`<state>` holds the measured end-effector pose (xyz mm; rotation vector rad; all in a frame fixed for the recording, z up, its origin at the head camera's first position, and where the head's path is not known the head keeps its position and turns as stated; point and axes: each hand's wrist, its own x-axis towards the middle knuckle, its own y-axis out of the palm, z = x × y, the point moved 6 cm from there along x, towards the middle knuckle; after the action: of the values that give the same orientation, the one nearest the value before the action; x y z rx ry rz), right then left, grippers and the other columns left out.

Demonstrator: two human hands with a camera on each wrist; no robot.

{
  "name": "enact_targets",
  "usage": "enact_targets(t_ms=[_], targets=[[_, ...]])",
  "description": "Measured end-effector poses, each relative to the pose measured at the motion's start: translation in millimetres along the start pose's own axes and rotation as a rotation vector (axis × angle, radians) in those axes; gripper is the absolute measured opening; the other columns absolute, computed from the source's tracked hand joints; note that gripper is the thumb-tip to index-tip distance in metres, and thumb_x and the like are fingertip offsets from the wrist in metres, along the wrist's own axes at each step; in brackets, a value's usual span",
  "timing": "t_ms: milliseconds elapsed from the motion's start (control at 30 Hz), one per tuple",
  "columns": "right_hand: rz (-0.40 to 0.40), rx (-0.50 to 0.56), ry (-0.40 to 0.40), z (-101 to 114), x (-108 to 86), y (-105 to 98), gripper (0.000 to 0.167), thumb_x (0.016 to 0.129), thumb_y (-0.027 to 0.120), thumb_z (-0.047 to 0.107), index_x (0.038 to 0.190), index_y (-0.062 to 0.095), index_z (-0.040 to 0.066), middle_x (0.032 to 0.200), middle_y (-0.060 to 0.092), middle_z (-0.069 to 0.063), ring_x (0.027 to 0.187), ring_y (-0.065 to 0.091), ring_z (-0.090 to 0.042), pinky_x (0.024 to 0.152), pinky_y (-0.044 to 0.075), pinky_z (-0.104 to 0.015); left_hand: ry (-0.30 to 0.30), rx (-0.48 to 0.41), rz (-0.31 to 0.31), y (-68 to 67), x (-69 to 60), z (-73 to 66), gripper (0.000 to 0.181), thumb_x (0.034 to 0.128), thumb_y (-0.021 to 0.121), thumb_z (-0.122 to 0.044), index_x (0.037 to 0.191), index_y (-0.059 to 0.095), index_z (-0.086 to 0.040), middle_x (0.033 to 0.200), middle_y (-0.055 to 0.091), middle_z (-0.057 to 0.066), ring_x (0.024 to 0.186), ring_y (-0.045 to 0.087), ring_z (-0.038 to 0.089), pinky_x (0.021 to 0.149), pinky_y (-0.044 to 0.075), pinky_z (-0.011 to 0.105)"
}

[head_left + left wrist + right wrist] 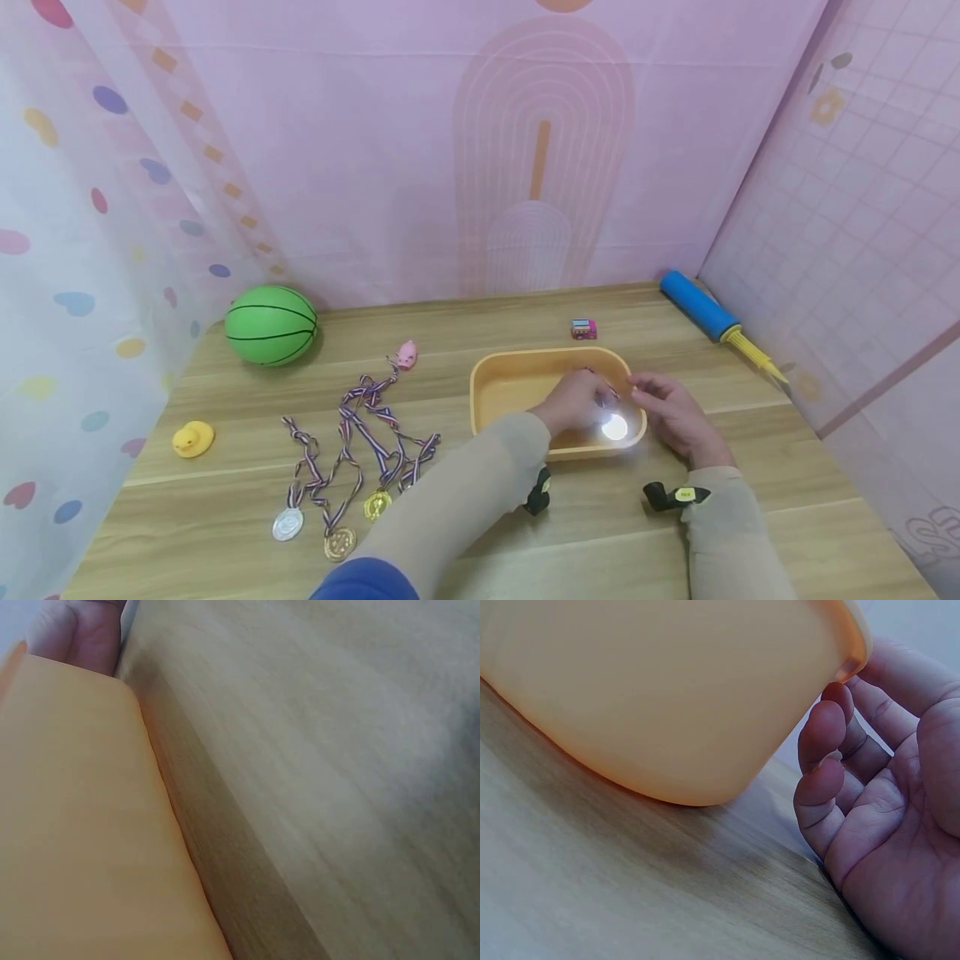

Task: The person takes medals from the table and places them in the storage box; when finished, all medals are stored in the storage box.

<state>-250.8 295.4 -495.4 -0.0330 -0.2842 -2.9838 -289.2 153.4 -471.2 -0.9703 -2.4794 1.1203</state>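
A yellow-orange plastic basin (517, 360) stands on the wooden table. Inside its right end is my left hand (576, 402), its fingers closed at the ribbon of a round medal (615, 427) that glares white; the fingertips are partly hidden. At the basin's right rim my right hand (678, 417) pinches the edge between thumb and fingertips. The right wrist view shows that hand (885, 802) palm up, other fingers curled beside the outer wall (667, 697). In the left wrist view the basin's side (90, 810) covers the left hand, and part of the right hand (94, 634) shows.
Left of the basin lie several medals (288, 524) with tangled striped ribbons (347, 417). Around them are a yellow duck (192, 438), a green ball (272, 325) and a pink pig (407, 355). Behind the basin are a small toy bus (583, 329) and a blue-yellow pump (701, 308).
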Motion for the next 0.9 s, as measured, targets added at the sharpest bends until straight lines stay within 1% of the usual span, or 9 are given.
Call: enact_targets(t_ms=[167, 267, 333, 433, 567, 633, 700, 800, 900], targets=[[0.012, -0.002, 0.002, 0.4, 0.3, 2.5, 0.022, 0.095, 0.055, 0.0, 0.109, 0.067, 0.012, 0.102, 0.061, 0.002, 0.099, 0.052, -0.013, 0.087, 0.047, -0.023, -0.035, -0.05, -0.011, -6.5, -4.9, -2.3, 0.006, 0.0808, 0.078, -0.012, 0.084, 0.075, -0.016, 0.077, 0.066, -0.014, 0.073, 0.053, 0.005, 0.069, 0.042, 0.016], [0.026, 0.01, -0.008, 1.0, 0.5, 3.7, 0.023, 0.095, 0.055, -0.001, 0.109, 0.068, 0.012, 0.102, 0.062, 0.002, 0.098, 0.053, -0.012, 0.087, 0.047, -0.023, -0.046, -0.057, -0.01, -13.1, -9.3, -7.3, 0.005, 0.0821, 0.076, -0.012, 0.087, 0.076, -0.014, 0.079, 0.069, -0.012, 0.07, 0.056, 0.004, 0.065, 0.044, 0.016], [0.03, 0.017, -0.011, 1.5, 0.6, 4.2, 0.024, 0.094, 0.055, -0.001, 0.108, 0.068, 0.012, 0.102, 0.062, 0.002, 0.098, 0.054, -0.012, 0.086, 0.047, -0.023, -0.035, -0.044, -0.009, -20.8, -13.7, -12.6, 0.006, 0.0823, 0.075, -0.011, 0.088, 0.077, -0.013, 0.08, 0.07, -0.011, 0.07, 0.056, 0.004, 0.063, 0.045, 0.015], [0.026, 0.019, -0.006, 2.5, 0.6, 4.6, 0.023, 0.094, 0.055, -0.002, 0.11, 0.067, 0.009, 0.102, 0.061, 0.001, 0.098, 0.054, -0.012, 0.085, 0.049, -0.023, -0.013, -0.014, -0.02, -35.8, -21.2, -19.8, 0.006, 0.0837, 0.073, -0.011, 0.089, 0.076, -0.012, 0.081, 0.071, -0.009, 0.072, 0.058, 0.003, 0.065, 0.045, 0.016], [0.009, 0.002, 0.012, 4.2, -0.4, 3.1, 0.022, 0.095, 0.055, 0.0, 0.109, 0.067, 0.011, 0.105, 0.061, 0.002, 0.101, 0.054, -0.012, 0.086, 0.049, -0.023, -0.034, 0.013, -0.075, -56.2, -29.2, -22.0, 0.007, 0.0857, 0.071, -0.011, 0.091, 0.076, -0.012, 0.081, 0.07, -0.008, 0.075, 0.059, 0.005, 0.068, 0.046, 0.018], [0.004, 0.001, 0.008, 5.3, -0.9, 1.8, 0.023, 0.095, 0.055, 0.0, 0.108, 0.068, 0.013, 0.106, 0.061, 0.003, 0.101, 0.054, -0.012, 0.087, 0.048, -0.023, -0.052, 0.02, -0.099, -63.0, -31.2, -20.6, 0.008, 0.0863, 0.07, -0.011, 0.092, 0.076, -0.012, 0.082, 0.069, -0.008, 0.077, 0.059, 0.006, 0.069, 0.047, 0.019], [0.005, 0.004, 0.0, 6.0, -1.4, 1.3, 0.023, 0.094, 0.055, -0.001, 0.107, 0.068, 0.013, 0.105, 0.061, 0.002, 0.101, 0.054, -0.012, 0.087, 0.048, -0.023, -0.049, 0.035, -0.113, -66.6, -32.3, -18.8, 0.009, 0.0861, 0.07, -0.01, 0.093, 0.075, -0.011, 0.085, 0.07, -0.006, 0.08, 0.061, 0.007, 0.071, 0.048, 0.019], [0.019, 0.016, -0.004, 5.9, -2.0, 2.6, 0.024, 0.094, 0.055, -0.002, 0.107, 0.068, 0.013, 0.103, 0.061, 0.002, 0.1, 0.054, -0.013, 0.087, 0.048, -0.023, -0.047, 0.061, -0.12, -67.3, -34.3, -14.0, 0.007, 0.0854, 0.071, -0.009, 0.091, 0.075, -0.011, 0.087, 0.071, -0.005, 0.083, 0.062, 0.009, 0.076, 0.049, 0.02], [0.023, 0.02, -0.002, 5.2, -2.3, 4.3, 0.025, 0.094, 0.054, -0.002, 0.107, 0.069, 0.013, 0.102, 0.061, 0.002, 0.099, 0.054, -0.012, 0.086, 0.048, -0.022, -0.069, 0.108, -0.111, -63.4, -35.6, -6.0, 0.003, 0.0836, 0.072, -0.01, 0.082, 0.073, -0.012, 0.079, 0.069, -0.006, 0.077, 0.061, 0.009, 0.072, 0.048, 0.02]])
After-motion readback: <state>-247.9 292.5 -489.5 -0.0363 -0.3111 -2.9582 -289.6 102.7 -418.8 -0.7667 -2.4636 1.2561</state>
